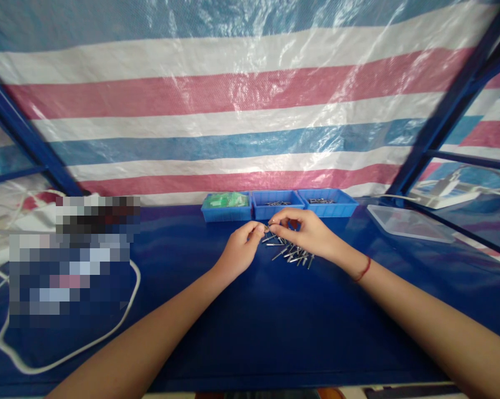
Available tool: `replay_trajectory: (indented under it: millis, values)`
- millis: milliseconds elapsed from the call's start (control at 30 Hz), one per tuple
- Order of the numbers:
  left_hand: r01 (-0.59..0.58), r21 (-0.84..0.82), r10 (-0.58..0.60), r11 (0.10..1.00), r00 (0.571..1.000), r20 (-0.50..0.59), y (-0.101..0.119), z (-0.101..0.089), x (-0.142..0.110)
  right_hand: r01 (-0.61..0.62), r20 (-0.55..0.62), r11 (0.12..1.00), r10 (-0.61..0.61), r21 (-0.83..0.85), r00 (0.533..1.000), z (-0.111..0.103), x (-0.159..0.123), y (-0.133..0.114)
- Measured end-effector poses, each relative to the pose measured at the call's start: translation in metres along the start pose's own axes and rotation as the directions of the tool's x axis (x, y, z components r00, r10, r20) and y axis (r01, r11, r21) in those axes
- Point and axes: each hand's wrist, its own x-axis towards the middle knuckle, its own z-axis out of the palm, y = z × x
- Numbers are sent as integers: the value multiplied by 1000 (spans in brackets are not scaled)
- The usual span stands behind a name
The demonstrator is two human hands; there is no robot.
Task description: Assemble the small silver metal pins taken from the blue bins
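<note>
My left hand (244, 249) is closed, thumb and forefinger pinched at a small metal piece (266, 228) whose kind I cannot make out. From the other side my right hand (302, 230) pinches at the same spot, its fingertips almost meeting the left ones. Beneath and beside the right hand, a loose pile of blind rivets (291, 255) lies on the blue table (250, 327); the hand hides part of it. Behind the hands stand a middle blue bin (275, 211) and a right blue bin (331, 209), both with similar thin metal pieces inside.
A left blue bin (227, 214) holds green and white packets. On the right lies a clear plastic lid (408, 223), near a white power strip (449, 194). A white cable (136, 277) loops across the left side. Blue frame posts (437, 122) and a striped sheet (233, 100) enclose the table.
</note>
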Motion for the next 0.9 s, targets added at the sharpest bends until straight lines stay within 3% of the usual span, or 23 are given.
replay_trajectory:
  millis: [300,533,600,700,800,900]
  values:
    - [-25,-83,26,996,999,19,5,2,-3,90,-32,996,-90,-18,995,-2,-1,-6]
    - [-169,93,180,981,975,-130,5,0,-4,134,4,988,-134,-73,991,-5,0,-3]
    - [-185,139,205,973,969,-141,3,-1,-4,112,71,991,-106,-74,992,-4,-1,0]
    - [-151,180,173,972,978,-118,-1,0,-4,-33,98,999,33,-1,995,-2,1,10]
    - [-131,276,147,952,988,-40,-6,1,-3,-223,-114,973,229,56,967,-10,5,30]
    - [-113,405,105,907,994,40,-9,2,-2,-403,-424,913,391,66,817,-29,7,57]
